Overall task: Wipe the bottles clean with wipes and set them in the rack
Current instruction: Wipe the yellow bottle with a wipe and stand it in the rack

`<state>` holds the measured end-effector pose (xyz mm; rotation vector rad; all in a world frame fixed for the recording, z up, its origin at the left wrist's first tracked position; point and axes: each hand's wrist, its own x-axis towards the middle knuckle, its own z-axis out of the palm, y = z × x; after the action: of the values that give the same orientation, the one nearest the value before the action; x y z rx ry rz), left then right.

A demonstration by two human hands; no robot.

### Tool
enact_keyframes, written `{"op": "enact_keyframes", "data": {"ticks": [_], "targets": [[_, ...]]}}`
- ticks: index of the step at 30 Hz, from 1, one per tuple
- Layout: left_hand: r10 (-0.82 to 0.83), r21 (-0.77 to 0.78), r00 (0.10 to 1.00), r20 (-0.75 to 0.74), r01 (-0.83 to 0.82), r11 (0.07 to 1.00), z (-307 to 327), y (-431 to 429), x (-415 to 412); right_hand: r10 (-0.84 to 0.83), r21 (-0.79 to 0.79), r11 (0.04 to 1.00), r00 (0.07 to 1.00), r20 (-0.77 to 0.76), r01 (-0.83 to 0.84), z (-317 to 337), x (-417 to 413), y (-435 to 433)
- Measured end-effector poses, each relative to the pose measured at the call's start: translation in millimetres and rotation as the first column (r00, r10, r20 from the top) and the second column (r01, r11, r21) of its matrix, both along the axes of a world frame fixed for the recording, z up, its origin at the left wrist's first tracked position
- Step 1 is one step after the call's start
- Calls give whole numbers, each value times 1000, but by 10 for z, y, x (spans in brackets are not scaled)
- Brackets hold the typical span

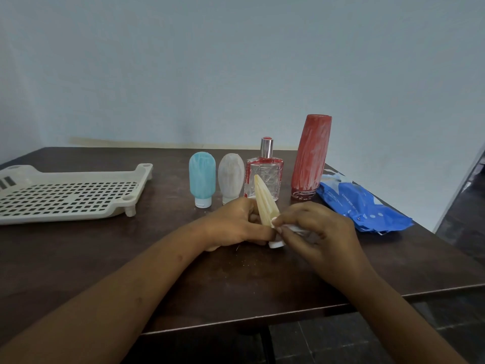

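Note:
My left hand grips a cream squeeze bottle, cap down on the table, tip pointing up and away. My right hand pinches a white wipe against the bottle's lower part near its white cap. Behind stand a blue squeeze bottle, a pale grey squeeze bottle, a clear glass perfume bottle with red edges, and a tall red bottle streaked with white marks. The beige perforated rack lies at the left, holding nothing.
A blue pack of wipes lies at the right behind my right hand, close to the table's right edge. The dark brown table ends at a front edge under my forearms. A pale wall rises behind.

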<state>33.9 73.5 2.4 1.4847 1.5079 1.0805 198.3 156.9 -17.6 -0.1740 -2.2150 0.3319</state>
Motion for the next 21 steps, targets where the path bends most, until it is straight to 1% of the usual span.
{"op": "enact_keyframes", "data": {"ticks": [2,3,5,7,9,11,13,17,19,21], "targets": [[-1,-3,1000,-1,1,1000,-4,6,2,-34,-27,999,998,-44,32,12,-27,16],[-2,-1,1000,-3,2,1000,-5,7,0,-50,-16,999,997,-57,49,18,-52,11],[-1,9,1000,-11,1,1000,-13,9,-15,-45,38,998,998,-36,47,14,-81,-10],[-5,11,1000,-23,6,1000,-23,11,-31,-8,51,999,1000,2,8,-5,-57,-14],[-14,-1,1000,-15,14,1000,-31,18,-36,0,19,1000,1000,-2,0,-11,-16,9],[-18,-15,1000,10,18,1000,-37,28,-36,-27,-36,999,999,-41,26,-1,-15,31],[-15,-21,1000,21,15,1000,-35,27,-41,-46,-49,998,997,-55,44,16,-51,22],[-2,-29,1000,3,2,1000,-38,8,-58,21,2,1000,999,25,-21,-11,-21,-14],[2,-39,1000,5,-2,999,-44,5,-58,-3,-8,1000,1000,16,3,-16,10,17],[13,-46,1000,16,-12,999,-48,-2,-58,-51,-20,999,998,-32,51,-1,-15,35]]}}
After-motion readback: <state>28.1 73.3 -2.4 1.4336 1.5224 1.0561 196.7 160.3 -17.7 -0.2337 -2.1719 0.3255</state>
